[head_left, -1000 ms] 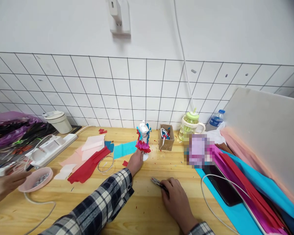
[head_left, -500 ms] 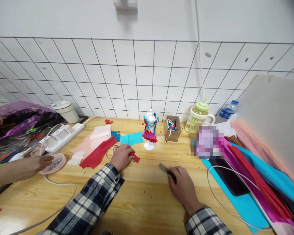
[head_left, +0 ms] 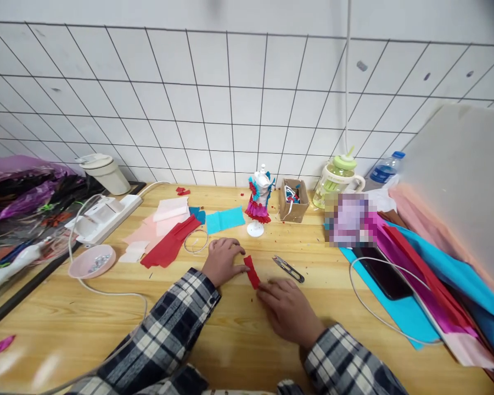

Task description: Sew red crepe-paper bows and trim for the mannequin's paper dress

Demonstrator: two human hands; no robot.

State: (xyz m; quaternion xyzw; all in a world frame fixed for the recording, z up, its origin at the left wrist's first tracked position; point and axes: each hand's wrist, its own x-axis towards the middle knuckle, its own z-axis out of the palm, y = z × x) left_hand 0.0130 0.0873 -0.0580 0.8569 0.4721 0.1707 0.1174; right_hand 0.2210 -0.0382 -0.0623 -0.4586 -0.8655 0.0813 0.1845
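A small red crepe-paper strip lies slanted between my two hands. My left hand is beside its upper end, thumb and forefinger apart with the thumb tip close to the strip's edge. My right hand has its fingertips closed on the lower end of the strip. Thread snips rest on the table just beyond my right hand. Farther back stands a miniature dress form on a white base, dressed in red, magenta and blue ruffles. A larger red paper piece lies left of my left hand.
Pink paper sheets, a blue paper piece and a wire ring lie behind. A small cardboard box and a green-lidded jug stand near the wall. At left are a bead dish and power strip; right, a phone.
My right hand has let go of the snips, which now lie on the table, and moved left to the red strip. The strip is turned more upright. Another person's hand has left the bead dish.
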